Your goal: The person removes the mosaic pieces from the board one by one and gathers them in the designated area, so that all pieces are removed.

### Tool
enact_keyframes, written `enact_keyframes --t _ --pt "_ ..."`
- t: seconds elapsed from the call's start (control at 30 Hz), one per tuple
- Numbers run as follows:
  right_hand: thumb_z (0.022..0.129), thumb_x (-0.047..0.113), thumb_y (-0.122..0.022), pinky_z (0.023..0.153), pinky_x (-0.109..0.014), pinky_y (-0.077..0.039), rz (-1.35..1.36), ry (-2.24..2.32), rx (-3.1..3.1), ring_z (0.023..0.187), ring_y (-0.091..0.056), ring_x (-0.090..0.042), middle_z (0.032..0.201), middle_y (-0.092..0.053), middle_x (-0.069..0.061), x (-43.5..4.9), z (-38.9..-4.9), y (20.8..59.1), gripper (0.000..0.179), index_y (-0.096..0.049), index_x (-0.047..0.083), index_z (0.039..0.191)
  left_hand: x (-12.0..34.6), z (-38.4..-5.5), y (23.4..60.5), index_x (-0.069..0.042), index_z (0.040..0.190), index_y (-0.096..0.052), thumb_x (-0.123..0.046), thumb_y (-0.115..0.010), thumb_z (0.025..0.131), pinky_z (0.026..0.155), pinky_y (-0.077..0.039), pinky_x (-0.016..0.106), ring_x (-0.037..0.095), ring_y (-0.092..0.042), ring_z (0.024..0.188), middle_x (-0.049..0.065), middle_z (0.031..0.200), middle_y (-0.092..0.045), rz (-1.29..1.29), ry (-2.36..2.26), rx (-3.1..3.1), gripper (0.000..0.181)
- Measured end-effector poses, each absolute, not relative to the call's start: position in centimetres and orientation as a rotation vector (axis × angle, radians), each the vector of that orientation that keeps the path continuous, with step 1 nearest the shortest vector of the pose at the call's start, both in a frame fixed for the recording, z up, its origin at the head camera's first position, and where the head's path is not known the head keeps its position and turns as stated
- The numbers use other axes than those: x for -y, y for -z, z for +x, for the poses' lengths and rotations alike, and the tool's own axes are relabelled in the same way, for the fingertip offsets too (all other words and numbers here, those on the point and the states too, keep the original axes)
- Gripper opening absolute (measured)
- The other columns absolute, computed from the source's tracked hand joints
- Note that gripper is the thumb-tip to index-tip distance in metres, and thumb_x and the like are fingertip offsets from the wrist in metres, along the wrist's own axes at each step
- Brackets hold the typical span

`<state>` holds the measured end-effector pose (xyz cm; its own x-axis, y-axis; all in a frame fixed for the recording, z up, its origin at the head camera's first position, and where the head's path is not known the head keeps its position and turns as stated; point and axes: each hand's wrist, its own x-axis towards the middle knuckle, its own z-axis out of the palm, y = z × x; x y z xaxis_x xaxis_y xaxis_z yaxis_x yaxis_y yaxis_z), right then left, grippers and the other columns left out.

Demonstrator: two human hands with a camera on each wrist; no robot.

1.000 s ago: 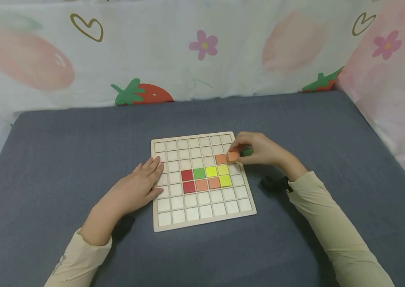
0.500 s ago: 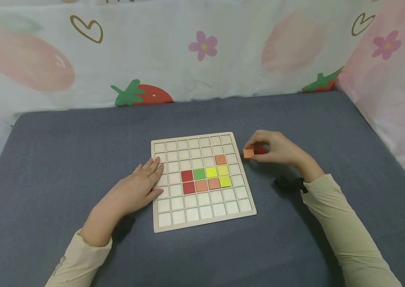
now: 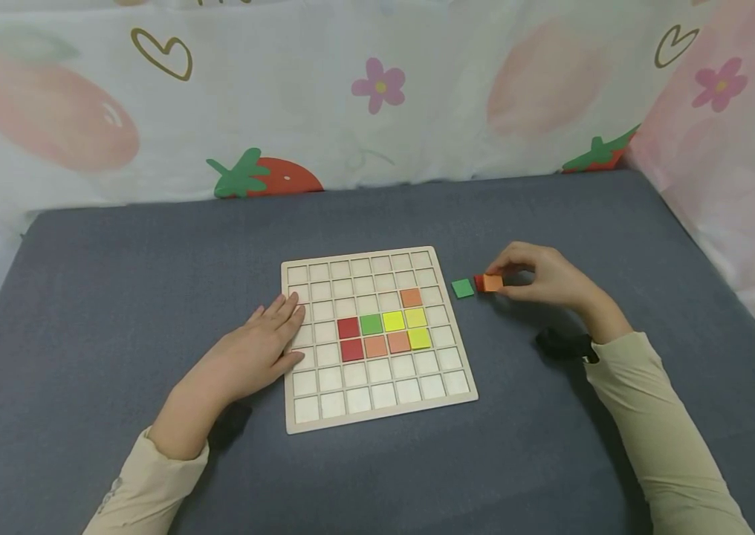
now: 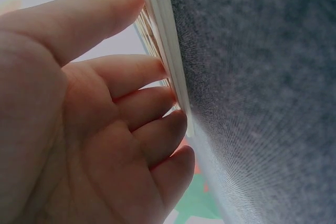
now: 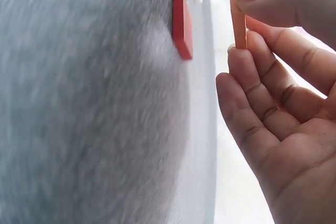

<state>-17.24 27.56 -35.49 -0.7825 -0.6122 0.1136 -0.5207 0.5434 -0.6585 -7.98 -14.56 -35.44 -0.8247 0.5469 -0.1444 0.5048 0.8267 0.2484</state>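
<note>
No text, label, brand or number can be read. At the top edge of the head view, a few dark marks that look like the lower ends of lettering stand on the white printed cloth, cut off so high that the characters cannot be made out.

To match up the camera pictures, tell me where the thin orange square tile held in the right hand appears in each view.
Head: the thin orange square tile is right of centre, pinched in the right hand.
Left wrist: not in this picture.
Right wrist: top, right of centre, edge-on in that hand's grip.
Shared landmark: the dark grey fabric table surface, visible in all three.
</note>
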Motion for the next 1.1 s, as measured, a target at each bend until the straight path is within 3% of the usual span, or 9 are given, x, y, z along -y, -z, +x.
enact_keyframes --t 0.2,1.1 --pt "0.079 -0.002 -0.073 0.080 -0.031 -0.050 -0.946 1.057 -2.659 0.092 -0.059 -0.016 0.099 -0.062 -0.002 -28.6 -17.3 35.8 0.026 -0.069 0.006 0.103 14.5 -8.0 35.5 0.011 0.139 -0.037 -0.022 -0.059 0.093 0.109 -0.023 0.052 0.039 -0.022 0.138 0.027 0.148 -0.027 0.808 -0.295 -2.797 0.061" --pt "0.078 -0.002 -0.074 0.081 -0.039 -0.050 -0.957 0.842 -2.707 0.094 -0.062 -0.023 0.100 -0.064 -0.004 -29.8 -18.7 36.4 0.026 -0.069 0.004 0.102 14.7 -7.9 35.4 0.010 0.140 -0.035 -0.022 -0.057 0.094 0.110 -0.023 0.051 0.038 -0.020 0.139 0.026 0.149 -0.024 0.805 -0.306 -2.789 0.060"
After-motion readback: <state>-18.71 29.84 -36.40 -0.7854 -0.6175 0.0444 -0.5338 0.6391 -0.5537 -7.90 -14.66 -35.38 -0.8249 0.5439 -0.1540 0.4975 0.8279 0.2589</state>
